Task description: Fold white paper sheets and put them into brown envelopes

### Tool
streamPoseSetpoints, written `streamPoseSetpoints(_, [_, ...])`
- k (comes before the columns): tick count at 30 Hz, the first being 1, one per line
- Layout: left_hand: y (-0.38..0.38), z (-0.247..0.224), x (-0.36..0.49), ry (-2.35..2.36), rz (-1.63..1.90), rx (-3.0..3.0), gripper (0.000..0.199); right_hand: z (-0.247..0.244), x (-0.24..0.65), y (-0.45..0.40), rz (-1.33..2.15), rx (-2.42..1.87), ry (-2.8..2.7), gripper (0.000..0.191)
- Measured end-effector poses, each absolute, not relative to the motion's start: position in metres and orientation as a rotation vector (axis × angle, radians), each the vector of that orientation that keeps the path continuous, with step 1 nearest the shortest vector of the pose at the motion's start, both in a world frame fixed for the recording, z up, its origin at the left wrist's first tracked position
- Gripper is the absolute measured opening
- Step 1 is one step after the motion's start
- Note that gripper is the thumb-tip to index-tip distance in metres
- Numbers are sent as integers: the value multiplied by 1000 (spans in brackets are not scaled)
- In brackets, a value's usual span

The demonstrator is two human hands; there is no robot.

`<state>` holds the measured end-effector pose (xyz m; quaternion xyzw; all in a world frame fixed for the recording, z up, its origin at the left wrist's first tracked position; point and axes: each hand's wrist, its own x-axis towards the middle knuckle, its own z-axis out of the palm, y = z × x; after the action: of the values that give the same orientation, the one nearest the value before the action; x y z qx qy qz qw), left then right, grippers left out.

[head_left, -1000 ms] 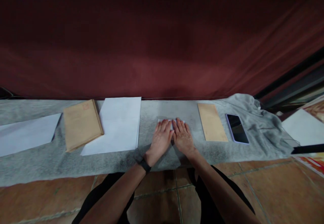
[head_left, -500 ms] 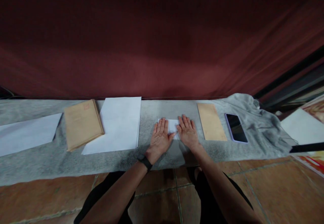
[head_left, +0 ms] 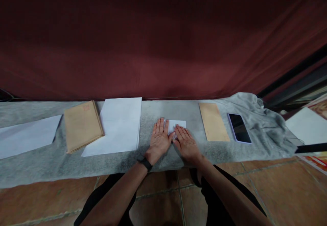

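Observation:
A small folded piece of white paper point(head_left: 176, 123) lies flat on the grey cloth, partly covered by both hands. My left hand point(head_left: 160, 140) rests palm down over its left side, fingers stretched out and pointing away from me. Over the paper's lower right part, my right hand point(head_left: 187, 142) lies flat with its fingers extended and slanting left. The two thumbs are close together near the paper's lower edge. A single brown envelope point(head_left: 214, 122) lies to the right of my right hand.
Left of my hands are a stack of white sheets point(head_left: 120, 127), a pile of brown envelopes point(head_left: 83, 125) and another white sheet point(head_left: 28, 134). A phone point(head_left: 239, 127) lies right of the single envelope, beside bunched grey cloth point(head_left: 268, 127). A dark red curtain point(head_left: 163, 55) hangs behind.
My right hand has slid left and slightly toward me across the paper, uncovering its upper right corner. My left hand has shifted slightly left and stays on the paper.

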<state>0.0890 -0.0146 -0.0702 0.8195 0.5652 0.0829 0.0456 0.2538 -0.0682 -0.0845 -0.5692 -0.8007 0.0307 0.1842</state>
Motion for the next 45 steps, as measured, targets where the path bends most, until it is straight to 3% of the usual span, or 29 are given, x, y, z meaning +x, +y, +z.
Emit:
streamPoseSetpoints(11, [1, -68, 79, 1855, 190, 2471, 67, -85, 283, -55, 49, -1824, -2191, 54])
streamPoseSetpoints(20, [16, -56, 61, 1568, 309, 2608, 55, -62, 289, -23, 200, -1915, -2096, 51])
streamPoseSetpoints(30, [8, -58, 70, 1641, 305, 2560, 51, -55, 278, 2, 227, -2144, -1886, 39])
streamPoseSetpoints(35, [3, -59, 68, 1625, 363, 2569, 50, -61, 281, 4, 282, -2067, -1806, 14])
streamPoseSetpoints(39, [-1, -54, 72, 1628, 500, 2549, 46, -61, 283, 5, 538, -1916, -1570, 4])
streamPoseSetpoints(42, [-11, -49, 80, 1542, 637, 2483, 47, -57, 286, 8, 759, -1778, -1361, 8])
streamPoseSetpoints(45, [-28, -44, 92, 1370, 756, 2394, 67, -46, 288, 8, 883, -1598, -1168, 20])
